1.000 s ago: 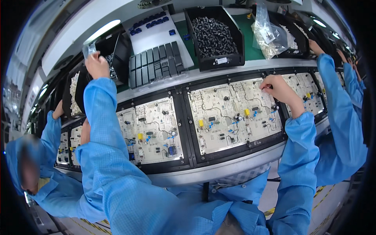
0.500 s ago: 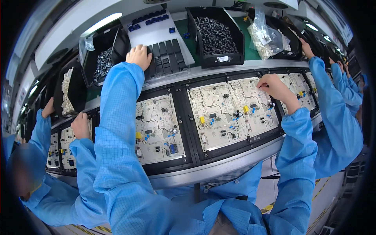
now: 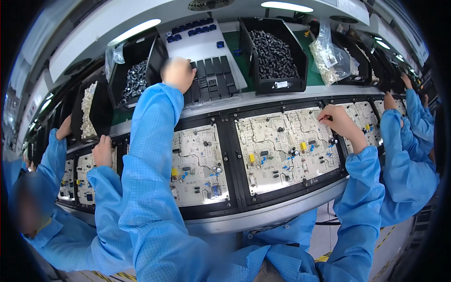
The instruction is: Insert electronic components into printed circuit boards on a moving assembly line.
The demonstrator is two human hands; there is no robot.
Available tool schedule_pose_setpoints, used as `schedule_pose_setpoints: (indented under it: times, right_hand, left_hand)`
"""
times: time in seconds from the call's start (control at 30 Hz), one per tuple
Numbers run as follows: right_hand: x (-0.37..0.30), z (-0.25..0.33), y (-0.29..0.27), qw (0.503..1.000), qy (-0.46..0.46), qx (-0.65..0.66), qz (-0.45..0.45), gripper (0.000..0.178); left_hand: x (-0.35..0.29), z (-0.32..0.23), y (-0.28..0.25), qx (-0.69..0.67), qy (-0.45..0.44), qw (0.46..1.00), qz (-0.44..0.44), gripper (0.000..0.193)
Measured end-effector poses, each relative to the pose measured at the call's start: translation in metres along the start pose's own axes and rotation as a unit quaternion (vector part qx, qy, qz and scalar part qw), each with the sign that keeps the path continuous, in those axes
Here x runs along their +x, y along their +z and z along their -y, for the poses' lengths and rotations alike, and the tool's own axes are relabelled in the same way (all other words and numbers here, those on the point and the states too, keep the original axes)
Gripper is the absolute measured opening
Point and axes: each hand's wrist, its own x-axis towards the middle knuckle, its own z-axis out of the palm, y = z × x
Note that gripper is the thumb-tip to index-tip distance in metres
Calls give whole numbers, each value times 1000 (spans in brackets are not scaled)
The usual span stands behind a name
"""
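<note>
While nearest with the left hand (image 3: pixel 178 75) to black blocks (image 3: pixel 217 66), just rightward and lengthwise away from the body, cannot tell its opening or hold through blur; with the right hand (image 3: pixel 321 118), pinching narrowly at a white circuit board (image 3: pixel 322 134), far right corner, cannot see anything held

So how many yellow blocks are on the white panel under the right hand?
2 on the white panel: one yellow block toward its left, another yellow block right of the middle. The right hand might hide more.
</note>
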Motion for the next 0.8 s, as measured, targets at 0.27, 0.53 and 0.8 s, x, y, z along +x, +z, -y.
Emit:
schedule_pose_setpoints:
  times: [0.27,0.53,0.8]
  right_hand:
    - [1,-1,-1,1000,10,22,0,11]
    - [3,-6,4,999,12,49,0,13]
    - [3,-2,3,1000,-3,4,12,12]
  left_hand:
    - [-53,-58,-53,-73,218,973,30,75]
    - [-52,-43,-22,42,200,979,6,64]
    - [-37,-49,-8,48,201,978,16,70]
